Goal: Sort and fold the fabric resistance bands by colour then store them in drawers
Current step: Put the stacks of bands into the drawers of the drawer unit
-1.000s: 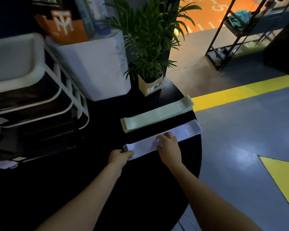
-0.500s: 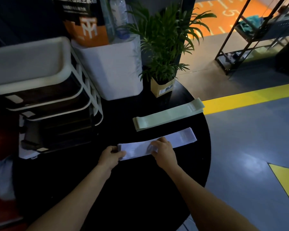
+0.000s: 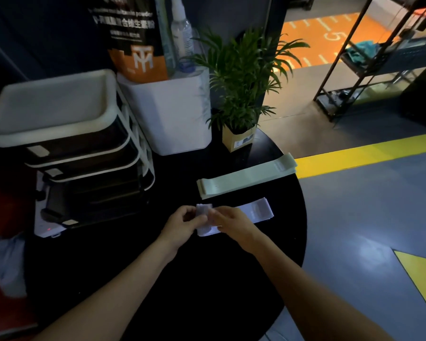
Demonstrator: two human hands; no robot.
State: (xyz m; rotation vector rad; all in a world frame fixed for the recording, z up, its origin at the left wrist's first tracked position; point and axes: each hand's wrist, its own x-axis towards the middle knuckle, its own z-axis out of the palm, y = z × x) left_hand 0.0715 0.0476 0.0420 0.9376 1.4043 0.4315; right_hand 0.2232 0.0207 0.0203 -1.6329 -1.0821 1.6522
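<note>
At the far left of the round black desk point(image 3: 207, 279) stands the white drawer unit point(image 3: 79, 153), its dark drawers all pushed in, so none is ready to take a band. Next to it rise a white container point(image 3: 172, 114) and a potted plant point(image 3: 241, 94).

Our left hand point(image 3: 182, 226) pinches the near end of the pale lilac band point(image 3: 256, 211) and has it lifted and turned over toward the middle. Our right hand point(image 3: 234, 223) grips the same band just beside it, fingers curled over the fold, so both grips are grasping this one band. The rest of the band lies flat on the desk, running away to the right. Behind it, well apart from our hands, the pale green bands point(image 3: 246, 179) lie stacked, their right end at the desk's edge.

We judge two risks. The stretchy fabric may spring back if either grip loosens before the fold is pressed down, leaving a crooked fold. The green stack may also slide off the edge if the desk is knocked.

Half a second ago the lilac band lay flat at full length, our left hand at its end and our right pressing its middle; now that end is raised and doubled over, and the band reaches less far left.
</note>
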